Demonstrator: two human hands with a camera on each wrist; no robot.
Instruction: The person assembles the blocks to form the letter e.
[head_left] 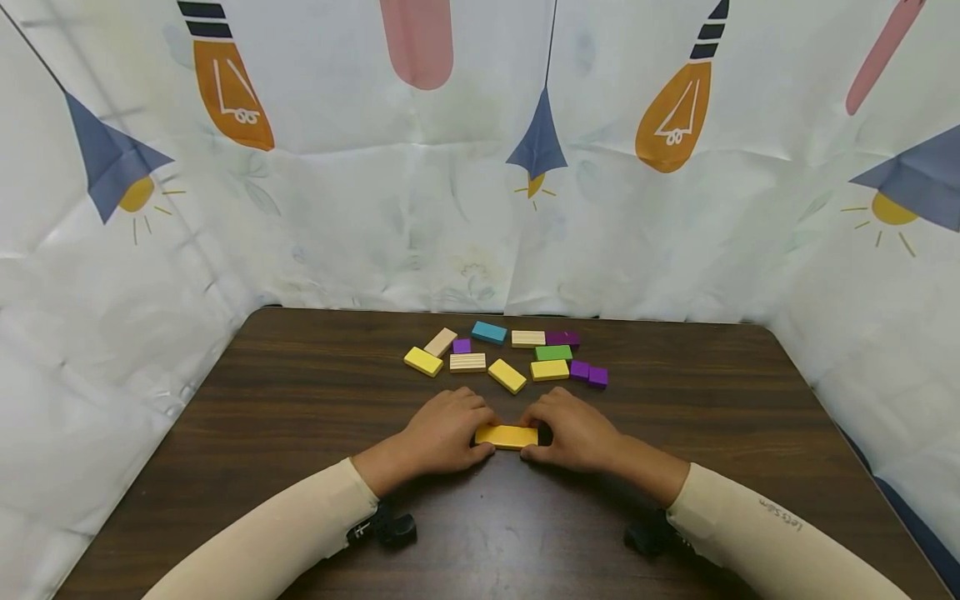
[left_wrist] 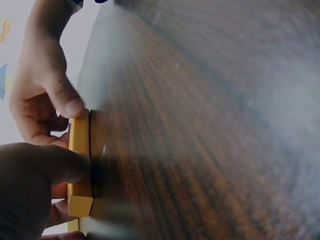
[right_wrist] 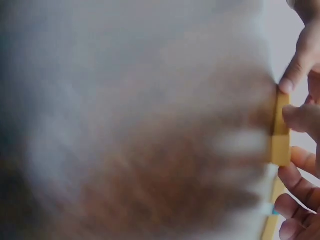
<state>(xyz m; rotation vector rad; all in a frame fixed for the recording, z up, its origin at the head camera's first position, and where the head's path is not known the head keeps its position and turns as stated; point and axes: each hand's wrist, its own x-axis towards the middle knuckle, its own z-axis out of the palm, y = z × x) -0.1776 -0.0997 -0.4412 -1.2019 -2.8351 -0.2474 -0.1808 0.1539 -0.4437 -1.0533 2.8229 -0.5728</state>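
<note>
Close to the middle of the table, a long yellow wooden block (head_left: 507, 437) lies crosswise between the two hands. The left hand (head_left: 448, 432) pinches its left end, thumb on the near side and fingers on the far side. At the other end, the right hand (head_left: 576, 432) grips the block in the same way. In the left wrist view, the yellow block (left_wrist: 80, 165) sits low against the tabletop, with a thumb pressing its near side. The right wrist view is partly blurred; the yellow block (right_wrist: 281, 125) appears there at the right edge, between thumbs and fingers.
Beyond the hands lie several loose blocks: yellow (head_left: 507, 377), blue (head_left: 489, 332), green (head_left: 552, 353), bare wood (head_left: 468, 362) and purple (head_left: 597, 377). The dark wooden table (head_left: 300, 400) ends at a printed white curtain (head_left: 465, 233) behind and at both sides.
</note>
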